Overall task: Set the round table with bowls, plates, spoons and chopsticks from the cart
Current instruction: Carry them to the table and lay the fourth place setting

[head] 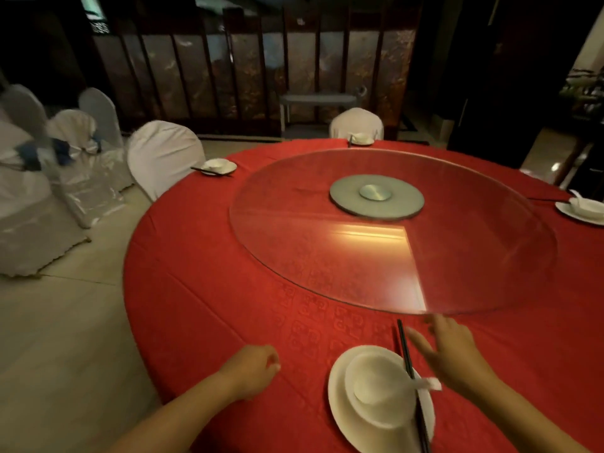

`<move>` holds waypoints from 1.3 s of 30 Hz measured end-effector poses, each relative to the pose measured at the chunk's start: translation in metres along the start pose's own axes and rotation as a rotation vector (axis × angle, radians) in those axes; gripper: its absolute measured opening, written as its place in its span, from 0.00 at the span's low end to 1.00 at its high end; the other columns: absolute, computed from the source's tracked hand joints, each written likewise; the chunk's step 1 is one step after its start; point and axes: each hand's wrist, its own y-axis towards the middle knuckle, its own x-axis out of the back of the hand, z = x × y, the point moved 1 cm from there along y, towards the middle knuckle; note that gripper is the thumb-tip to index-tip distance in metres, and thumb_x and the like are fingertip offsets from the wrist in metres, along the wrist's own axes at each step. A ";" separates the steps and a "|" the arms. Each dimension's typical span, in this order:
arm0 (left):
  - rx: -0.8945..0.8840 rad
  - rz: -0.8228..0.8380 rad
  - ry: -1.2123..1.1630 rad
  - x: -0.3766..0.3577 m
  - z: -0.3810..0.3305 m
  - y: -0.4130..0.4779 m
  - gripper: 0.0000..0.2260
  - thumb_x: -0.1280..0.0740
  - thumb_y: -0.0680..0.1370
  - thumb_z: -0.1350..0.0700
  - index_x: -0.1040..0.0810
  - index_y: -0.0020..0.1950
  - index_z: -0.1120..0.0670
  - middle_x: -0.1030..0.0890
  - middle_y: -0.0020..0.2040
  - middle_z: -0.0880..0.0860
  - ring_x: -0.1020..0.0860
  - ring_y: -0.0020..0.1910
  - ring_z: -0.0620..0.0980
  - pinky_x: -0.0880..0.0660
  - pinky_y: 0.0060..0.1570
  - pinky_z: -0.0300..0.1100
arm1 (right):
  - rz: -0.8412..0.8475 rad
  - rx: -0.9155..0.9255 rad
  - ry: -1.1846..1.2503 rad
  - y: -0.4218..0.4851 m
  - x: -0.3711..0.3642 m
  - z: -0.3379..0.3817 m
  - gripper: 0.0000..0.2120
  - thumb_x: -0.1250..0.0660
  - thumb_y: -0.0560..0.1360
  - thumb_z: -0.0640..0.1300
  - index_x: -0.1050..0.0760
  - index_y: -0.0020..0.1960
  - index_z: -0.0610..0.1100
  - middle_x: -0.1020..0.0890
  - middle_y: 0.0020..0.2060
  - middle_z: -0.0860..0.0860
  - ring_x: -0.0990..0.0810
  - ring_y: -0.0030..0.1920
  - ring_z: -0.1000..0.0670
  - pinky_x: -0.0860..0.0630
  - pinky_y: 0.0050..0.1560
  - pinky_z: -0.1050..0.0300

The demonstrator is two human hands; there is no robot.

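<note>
The right hand (pixel 452 349) hangs over the red cloth with its fingers spread apart and empty, blurred at the tips, close to the near rim of the glass turntable (pixel 392 230). Just at its nine o'clock lies a pair of dark chopsticks (pixel 410 380), running from the cloth down across the right edge of a white plate (pixel 346 423). A white bowl (pixel 379 390) sits on that plate, and a white spoon (pixel 425 384) rests in it, its handle poking out toward three o'clock under the chopsticks and nearly touching the right wrist.

The left hand (pixel 253 369) is well apart at nine o'clock of the plate, curled loosely together into a fist with nothing in it, hovering near the edge of the round surface (pixel 202 289).

Farther out, the turntable covers the middle of the surface, with a grey round base (pixel 376 197) under its centre. Around the rim there are three more settings, each a plate with bowl and chopsticks: one at ten o'clock (pixel 218 166), one at twelve o'clock (pixel 360 138), one at two o'clock (pixel 583 209). White-covered chairs (pixel 163 155) stand behind the ten and twelve o'clock places, and more of them stand grouped on the tiled floor (pixel 65 322) to the far left.
</note>
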 end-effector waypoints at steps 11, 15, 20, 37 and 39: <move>0.087 -0.121 -0.069 0.082 0.109 -0.028 0.14 0.41 0.79 0.53 0.25 0.62 0.55 0.20 0.61 0.53 0.24 0.60 0.49 0.32 0.57 0.35 | 0.251 0.239 0.084 0.014 -0.036 0.192 0.27 0.47 0.75 0.63 0.33 0.64 0.44 0.25 0.62 0.48 0.27 0.62 0.49 0.32 0.61 0.60; 0.086 -0.132 -0.119 0.124 0.170 -0.018 0.14 0.40 0.79 0.54 0.24 0.61 0.56 0.20 0.60 0.54 0.24 0.60 0.49 0.32 0.56 0.35 | 0.359 0.196 0.044 0.021 -0.068 0.250 0.23 0.45 0.78 0.59 0.35 0.66 0.45 0.26 0.63 0.46 0.26 0.62 0.48 0.31 0.60 0.59; 0.073 -0.131 -0.126 0.181 0.251 0.004 0.13 0.40 0.79 0.54 0.23 0.60 0.56 0.19 0.59 0.55 0.23 0.58 0.51 0.32 0.53 0.36 | 0.406 0.121 0.029 0.039 -0.110 0.333 0.22 0.44 0.79 0.57 0.34 0.65 0.43 0.24 0.62 0.45 0.26 0.62 0.49 0.31 0.58 0.61; 0.033 -0.105 -0.202 0.346 0.400 0.136 0.12 0.39 0.78 0.57 0.23 0.59 0.59 0.19 0.55 0.60 0.19 0.48 0.60 0.22 0.46 0.47 | 0.402 0.011 0.005 0.194 -0.191 0.534 0.22 0.43 0.79 0.55 0.32 0.63 0.39 0.23 0.62 0.41 0.25 0.62 0.44 0.29 0.54 0.57; 0.026 -0.087 -0.204 0.367 0.412 0.170 0.12 0.39 0.78 0.57 0.24 0.59 0.60 0.20 0.53 0.62 0.21 0.38 0.57 0.22 0.37 0.45 | 0.406 0.001 0.010 0.226 -0.206 0.555 0.22 0.42 0.79 0.55 0.32 0.63 0.39 0.23 0.61 0.41 0.24 0.62 0.44 0.29 0.54 0.57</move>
